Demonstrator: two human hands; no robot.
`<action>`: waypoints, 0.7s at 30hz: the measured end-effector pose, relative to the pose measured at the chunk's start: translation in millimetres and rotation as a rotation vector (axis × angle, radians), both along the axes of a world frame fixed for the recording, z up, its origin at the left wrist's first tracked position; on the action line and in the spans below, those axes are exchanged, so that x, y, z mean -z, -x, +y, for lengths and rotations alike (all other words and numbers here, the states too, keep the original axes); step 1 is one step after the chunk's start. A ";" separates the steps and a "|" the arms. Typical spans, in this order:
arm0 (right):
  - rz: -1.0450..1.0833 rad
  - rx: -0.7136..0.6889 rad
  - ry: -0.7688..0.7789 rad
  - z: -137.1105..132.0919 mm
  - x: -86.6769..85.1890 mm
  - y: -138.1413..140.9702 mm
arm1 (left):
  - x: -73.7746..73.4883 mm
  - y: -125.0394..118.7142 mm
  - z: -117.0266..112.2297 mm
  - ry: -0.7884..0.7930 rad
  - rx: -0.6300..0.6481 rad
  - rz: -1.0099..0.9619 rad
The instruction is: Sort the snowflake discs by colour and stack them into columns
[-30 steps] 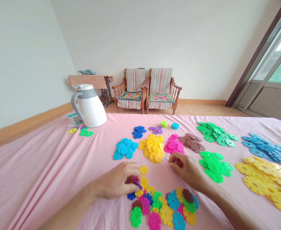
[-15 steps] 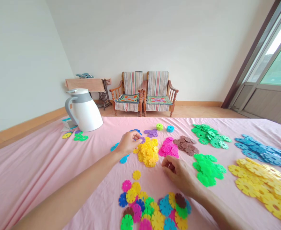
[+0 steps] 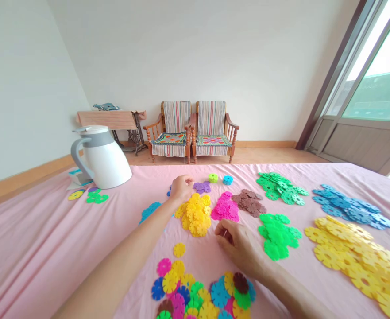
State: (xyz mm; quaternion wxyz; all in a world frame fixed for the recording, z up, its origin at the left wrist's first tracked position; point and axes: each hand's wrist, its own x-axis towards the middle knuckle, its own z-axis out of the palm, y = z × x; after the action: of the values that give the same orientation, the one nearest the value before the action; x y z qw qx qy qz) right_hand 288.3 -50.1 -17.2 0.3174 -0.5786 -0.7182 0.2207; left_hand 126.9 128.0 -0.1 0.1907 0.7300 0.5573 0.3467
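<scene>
My left hand (image 3: 181,188) is stretched far out over the pink cloth (image 3: 48,239), its fingers curled next to a small purple pile of flower-shaped discs (image 3: 202,187). What its fingers hold is hidden. It covers most of a dark blue pile. My right hand (image 3: 237,243) rests on the cloth with fingers curled under, between the pink pile (image 3: 225,207) and a mixed heap of coloured discs (image 3: 201,292) at the near edge. A yellow pile (image 3: 195,215) lies between my hands. One loose yellow disc (image 3: 179,249) lies above the mixed heap.
Sorted piles: light blue (image 3: 150,210), brown (image 3: 249,201), bright green (image 3: 277,230), a large green (image 3: 279,185), blue (image 3: 347,206) and yellow (image 3: 357,252) spread at the right. A white jug (image 3: 100,157) stands far left with a few discs (image 3: 93,197). Two small rings (image 3: 219,178) lie behind.
My left hand picked a purple disc from the mixed heap and carried it away to the purple pile at the back. My right hand barely moved. The view tilted up.
</scene>
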 end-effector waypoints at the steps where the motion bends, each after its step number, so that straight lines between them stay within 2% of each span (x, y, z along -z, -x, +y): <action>1: 0.004 -0.006 0.013 0.5 -1.1 -0.8 | -2.3 4.1 -9.1 -0.003 0.024 -0.001; 6: -0.023 -0.109 0.159 -5.6 -22.3 -15.1 | -4.7 31.2 -72.9 0.010 0.152 0.009; 9: -0.123 -0.286 0.323 -16.2 -40.9 -28.1 | 3.2 50.7 -110.3 0.038 0.196 0.036; 12: -0.236 -0.384 0.377 -24.2 -50.5 -36.3 | 12.3 67.4 -135.7 0.054 0.196 0.015; 16: -0.274 -0.432 0.365 -23.7 -48.2 -36.4 | 17.7 79.2 -149.1 0.058 0.173 -0.023; 21: -0.266 -0.435 0.414 -20.4 -48.3 -32.6 | 18.3 81.0 -145.9 0.098 0.146 -0.092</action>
State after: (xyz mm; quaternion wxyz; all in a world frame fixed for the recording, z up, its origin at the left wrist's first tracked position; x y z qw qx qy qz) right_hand 320.9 -70.5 31.2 0.0420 -0.4874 -0.8001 0.3472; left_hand 45.8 -17.9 -18.4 0.2764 0.7418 0.5095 0.3374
